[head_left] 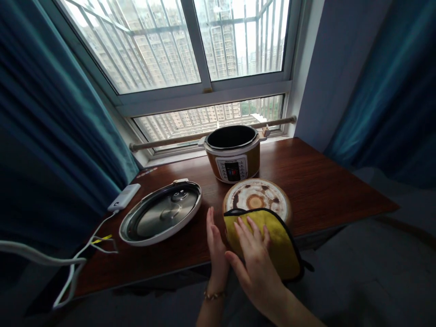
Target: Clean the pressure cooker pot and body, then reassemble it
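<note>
A yellow cloth with black edging and a small loop, like a pot holder [282, 245], lies partly over a round stained board [257, 193] and hangs past the table's front edge. My right hand [254, 256] rests on the cloth with its fingers spread. Just left of it, my left hand [217, 252] is upright with fingers stretched out and nothing in it; a bracelet circles that wrist. Behind the board stands an electric cooker [235, 154], lidless, its dark inside showing. To the left lies the cooker's lid [163, 213], its metal inner side facing up.
The wooden table [323, 181] stands against a barred window [218, 59]. A white power strip [124, 197] sits at the table's left edge, its white cable [73, 272] trailing down. Blue curtains [68, 113] hang at both sides.
</note>
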Action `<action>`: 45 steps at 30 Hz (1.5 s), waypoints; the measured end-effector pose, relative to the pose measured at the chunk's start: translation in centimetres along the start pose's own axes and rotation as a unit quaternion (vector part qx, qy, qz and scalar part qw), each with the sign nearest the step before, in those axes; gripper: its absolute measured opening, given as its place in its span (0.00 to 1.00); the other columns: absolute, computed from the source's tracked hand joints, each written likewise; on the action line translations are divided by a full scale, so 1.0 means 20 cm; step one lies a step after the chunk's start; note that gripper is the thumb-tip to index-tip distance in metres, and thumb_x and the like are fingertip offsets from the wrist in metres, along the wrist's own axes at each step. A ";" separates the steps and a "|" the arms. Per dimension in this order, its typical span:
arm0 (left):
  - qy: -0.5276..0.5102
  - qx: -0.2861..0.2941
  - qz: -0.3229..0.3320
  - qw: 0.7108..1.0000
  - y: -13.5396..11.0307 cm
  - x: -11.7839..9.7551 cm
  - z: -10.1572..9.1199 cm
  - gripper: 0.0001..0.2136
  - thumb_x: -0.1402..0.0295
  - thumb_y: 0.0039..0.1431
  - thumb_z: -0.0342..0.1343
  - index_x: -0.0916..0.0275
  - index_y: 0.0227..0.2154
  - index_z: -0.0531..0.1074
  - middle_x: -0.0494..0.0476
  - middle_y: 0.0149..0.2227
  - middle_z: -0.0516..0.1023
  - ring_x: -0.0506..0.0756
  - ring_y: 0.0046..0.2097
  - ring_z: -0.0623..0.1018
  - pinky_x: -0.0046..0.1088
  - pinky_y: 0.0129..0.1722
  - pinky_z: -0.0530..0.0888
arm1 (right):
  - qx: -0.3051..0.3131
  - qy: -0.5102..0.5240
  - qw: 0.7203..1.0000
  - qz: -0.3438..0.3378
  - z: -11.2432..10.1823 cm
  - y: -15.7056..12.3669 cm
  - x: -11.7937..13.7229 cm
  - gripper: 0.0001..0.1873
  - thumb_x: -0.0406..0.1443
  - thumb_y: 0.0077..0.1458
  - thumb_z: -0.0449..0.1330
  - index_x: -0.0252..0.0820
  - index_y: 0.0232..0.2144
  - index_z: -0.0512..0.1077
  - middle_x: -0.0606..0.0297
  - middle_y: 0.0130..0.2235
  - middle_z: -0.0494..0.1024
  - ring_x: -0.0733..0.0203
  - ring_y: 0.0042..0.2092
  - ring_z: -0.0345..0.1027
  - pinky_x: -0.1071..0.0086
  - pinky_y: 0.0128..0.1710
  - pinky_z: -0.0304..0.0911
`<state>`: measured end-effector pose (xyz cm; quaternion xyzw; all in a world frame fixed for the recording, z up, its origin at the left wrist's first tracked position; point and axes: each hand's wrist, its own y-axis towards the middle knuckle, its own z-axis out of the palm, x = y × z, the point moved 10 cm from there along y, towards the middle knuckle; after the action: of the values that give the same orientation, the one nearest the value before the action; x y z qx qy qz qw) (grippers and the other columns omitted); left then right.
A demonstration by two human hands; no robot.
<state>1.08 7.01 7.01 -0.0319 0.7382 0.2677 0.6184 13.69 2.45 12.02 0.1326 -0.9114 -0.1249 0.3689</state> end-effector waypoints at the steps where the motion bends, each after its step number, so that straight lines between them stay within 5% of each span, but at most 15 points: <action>1: 0.039 -0.018 0.042 0.998 -0.03 -0.08 -0.04 0.22 0.60 0.64 0.39 0.61 0.58 0.56 0.62 0.61 0.58 0.57 0.62 0.57 0.40 0.61 0.54 | 0.014 0.020 1.000 -0.004 -0.01 0.00 -0.01 0.29 0.44 0.59 0.49 0.36 0.59 0.57 0.57 0.61 0.57 0.46 0.64 0.42 0.43 0.60 0.37; 4: 0.165 -0.031 0.221 0.961 -0.18 -0.37 -0.04 0.18 0.67 0.59 0.49 0.58 0.53 0.62 0.61 0.55 0.65 0.59 0.59 0.62 0.44 0.58 0.58 | 0.017 0.101 0.995 -0.018 -0.07 -0.02 -0.02 0.29 0.44 0.59 0.49 0.38 0.59 0.57 0.58 0.60 0.59 0.49 0.63 0.46 0.47 0.61 0.40; 7: 0.223 0.042 0.310 0.923 -0.34 -0.49 0.10 0.16 0.72 0.56 0.51 0.60 0.49 0.66 0.61 0.47 0.72 0.59 0.54 0.68 0.41 0.52 0.66 | -0.012 0.210 0.978 0.001 -0.18 -0.01 -0.08 0.25 0.43 0.58 0.51 0.42 0.56 0.62 0.59 0.57 0.65 0.53 0.58 0.57 0.55 0.59 0.51; 11: 0.306 0.118 0.324 0.887 -0.41 -0.47 0.27 0.20 0.68 0.55 0.54 0.62 0.51 0.65 0.63 0.50 0.71 0.62 0.55 0.67 0.44 0.53 0.65 | -0.101 0.281 0.951 0.080 -0.33 0.00 -0.31 0.18 0.43 0.58 0.50 0.45 0.46 0.72 0.60 0.49 0.74 0.55 0.51 0.67 0.59 0.53 0.61; 15: 0.326 0.146 0.353 0.865 -0.39 -0.42 0.31 0.21 0.66 0.55 0.56 0.58 0.52 0.66 0.60 0.52 0.70 0.62 0.57 0.65 0.44 0.55 0.63 | -0.250 0.209 0.937 0.127 -0.44 -0.04 -0.59 0.17 0.43 0.57 0.51 0.43 0.44 0.73 0.59 0.51 0.72 0.54 0.54 0.63 0.56 0.57 0.54; 22: 0.259 0.193 0.368 0.872 -0.31 -0.36 0.25 0.20 0.70 0.55 0.56 0.54 0.51 0.67 0.57 0.51 0.71 0.60 0.57 0.65 0.44 0.56 0.63 | -0.225 0.253 0.915 0.222 -0.24 -0.04 -0.91 0.32 0.49 0.56 0.50 0.39 0.59 0.57 0.57 0.61 0.58 0.55 0.62 0.49 0.57 0.62 0.44; 29: 0.236 0.212 0.363 0.876 -0.24 -0.35 0.22 0.17 0.72 0.55 0.54 0.54 0.48 0.68 0.55 0.49 0.73 0.59 0.57 0.66 0.47 0.57 0.61 | -0.196 0.299 0.910 0.209 -0.16 0.00 -0.91 0.34 0.50 0.54 0.52 0.43 0.60 0.55 0.61 0.61 0.58 0.55 0.62 0.48 0.59 0.61 0.45; 37: 0.314 0.193 0.379 0.849 -0.37 -0.50 0.45 0.24 0.55 0.53 0.54 0.58 0.52 0.67 0.61 0.50 0.72 0.64 0.56 0.66 0.47 0.59 0.52 | -0.217 0.344 0.881 0.242 -0.14 -0.01 -0.90 0.35 0.49 0.53 0.52 0.42 0.60 0.54 0.59 0.61 0.58 0.52 0.61 0.50 0.57 0.61 0.47; 41: 0.299 0.156 0.381 0.861 -0.36 -0.51 0.46 0.17 0.62 0.55 0.55 0.55 0.49 0.70 0.57 0.48 0.74 0.60 0.54 0.68 0.40 0.58 0.54 | -0.193 0.370 0.873 0.251 -0.14 -0.01 -0.91 0.36 0.49 0.50 0.56 0.41 0.58 0.57 0.58 0.60 0.60 0.51 0.61 0.52 0.58 0.61 0.47; 45: 0.303 0.178 0.385 0.853 -0.34 -0.46 0.41 0.18 0.67 0.55 0.55 0.53 0.50 0.69 0.56 0.49 0.73 0.59 0.54 0.68 0.39 0.56 0.57 | -0.193 0.375 0.868 0.261 -0.15 -0.01 -0.91 0.37 0.49 0.50 0.57 0.40 0.59 0.56 0.58 0.59 0.61 0.51 0.60 0.54 0.57 0.60 0.49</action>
<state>13.11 2.06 12.45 0.2866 0.8770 0.3254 0.2068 28.51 7.93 2.39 -0.1471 -0.6637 -0.1380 0.7203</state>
